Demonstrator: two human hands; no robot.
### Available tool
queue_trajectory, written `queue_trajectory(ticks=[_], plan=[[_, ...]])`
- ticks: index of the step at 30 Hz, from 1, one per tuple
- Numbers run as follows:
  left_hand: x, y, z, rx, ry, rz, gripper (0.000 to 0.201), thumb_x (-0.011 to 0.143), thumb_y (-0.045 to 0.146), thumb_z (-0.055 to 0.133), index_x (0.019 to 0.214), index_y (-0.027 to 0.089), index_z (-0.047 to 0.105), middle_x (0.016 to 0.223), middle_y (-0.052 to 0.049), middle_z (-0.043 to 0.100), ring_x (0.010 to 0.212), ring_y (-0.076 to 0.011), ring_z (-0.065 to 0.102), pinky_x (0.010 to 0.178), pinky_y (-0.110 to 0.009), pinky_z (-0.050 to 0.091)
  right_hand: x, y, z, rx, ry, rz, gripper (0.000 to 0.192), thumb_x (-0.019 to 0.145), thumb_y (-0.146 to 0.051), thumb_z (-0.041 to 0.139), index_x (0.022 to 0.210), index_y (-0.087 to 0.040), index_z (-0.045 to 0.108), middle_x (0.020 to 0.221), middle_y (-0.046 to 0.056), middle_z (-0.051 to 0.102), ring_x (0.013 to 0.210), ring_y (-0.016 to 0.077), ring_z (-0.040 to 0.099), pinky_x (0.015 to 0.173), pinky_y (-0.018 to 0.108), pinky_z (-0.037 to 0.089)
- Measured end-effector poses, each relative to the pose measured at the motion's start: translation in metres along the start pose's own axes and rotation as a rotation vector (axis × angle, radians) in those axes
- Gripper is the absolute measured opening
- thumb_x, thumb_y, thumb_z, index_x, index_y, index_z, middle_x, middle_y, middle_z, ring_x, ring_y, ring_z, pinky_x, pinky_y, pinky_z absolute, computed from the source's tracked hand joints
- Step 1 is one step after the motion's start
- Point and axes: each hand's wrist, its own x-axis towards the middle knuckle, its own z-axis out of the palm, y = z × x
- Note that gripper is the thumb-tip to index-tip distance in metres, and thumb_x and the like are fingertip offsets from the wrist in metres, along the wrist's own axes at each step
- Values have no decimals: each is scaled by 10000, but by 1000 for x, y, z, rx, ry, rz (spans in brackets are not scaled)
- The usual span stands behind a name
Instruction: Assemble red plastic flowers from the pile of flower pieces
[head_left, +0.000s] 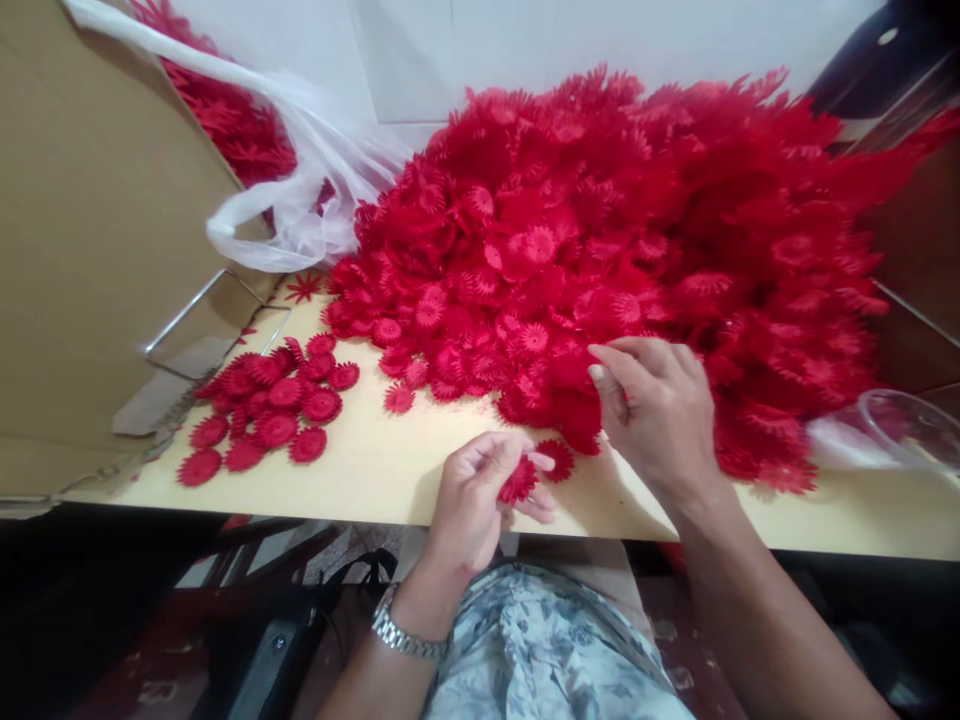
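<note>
A big heap of red plastic flower pieces (615,230) covers the back and right of the pale table (390,460). My left hand (480,495) pinches one red flower piece (519,482) just above the table's front edge. My right hand (660,410) rests on the near edge of the heap, fingers curled among the pieces; whether it grips one is hidden. Another loose flower piece (559,460) lies on the table between my hands. A small separate pile of red flower pieces (270,415) lies flat at the left of the table.
A cardboard wall (82,230) stands at the left with a metal wire frame (217,325) against it. A white plastic bag (307,190) holding more red pieces sits behind it. A clear plastic container (911,425) lies at the right edge.
</note>
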Motion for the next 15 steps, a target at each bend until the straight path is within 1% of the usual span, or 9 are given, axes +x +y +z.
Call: queue_trajectory(ticks=[1, 2, 4, 6, 8, 10, 13, 15], plan=[[0, 2, -1, -31, -18, -12, 279, 746, 383, 653, 809, 117, 596, 706, -60, 698, 458, -128, 624, 428, -236, 531, 0, 1, -1, -20, -4, 11, 233, 884, -272, 474, 1002, -188, 658, 1029, 124, 629, 922, 257, 547, 813, 415, 427], [0, 3, -1, -63, -43, -23, 275, 753, 368, 642, 852, 114, 600, 749, -76, 704, 504, -143, 645, 471, -255, 548, 0, 1, -3, 8, -3, 22, 240, 884, -289, 482, 1020, -193, 655, 1054, 126, 622, 943, 262, 546, 829, 427, 427], [0, 5, -2, -114, -90, -39, 260, 738, 304, 650, 904, 109, 607, 798, -89, 705, 580, -163, 668, 540, -279, 567, -4, -6, -7, 193, -54, 33, 242, 885, -304, 497, 1049, -204, 644, 1028, 111, 624, 947, 241, 563, 831, 402, 454], [0, 4, -2, -118, -93, -33, 247, 700, 226, 673, 908, 107, 615, 789, -75, 700, 601, -166, 672, 561, -280, 572, -10, -17, -11, 426, -183, 22, 234, 884, -313, 511, 1055, -214, 636, 963, 85, 633, 922, 210, 584, 794, 347, 488], [0, 1, -2, -71, -44, -9, 197, 689, 189, 677, 857, 105, 617, 709, -49, 687, 541, -151, 658, 506, -251, 558, -16, -25, -12, 576, -297, 25, 228, 882, -321, 521, 1042, -209, 639, 931, 73, 641, 898, 193, 598, 750, 311, 503], [0, -2, -2, -10, 12, 12, 159, 709, 212, 667, 813, 107, 609, 615, -22, 661, 450, -135, 628, 417, -220, 522, -20, -30, -12, 628, -351, 46, 220, 884, -318, 520, 1015, -195, 647, 916, 72, 648, 867, 183, 606, 723, 294, 503], [-1, -6, -3, 61, 27, 14, 219, 741, 317, 655, 813, 115, 611, 530, 5, 628, 356, -120, 579, 323, -197, 473, -23, -33, -12, 696, -425, 71, 218, 900, -301, 490, 985, -179, 649, 878, 68, 649, 811, 163, 609, 695, 274, 493], [-1, -7, -4, 103, 18, 5, 281, 737, 395, 659, 754, 119, 607, 469, 21, 593, 305, -105, 535, 273, -173, 423, -24, -37, -13, 764, -476, 84, 212, 892, -315, 507, 970, -172, 643, 837, 57, 644, 766, 151, 607, 675, 265, 484]])
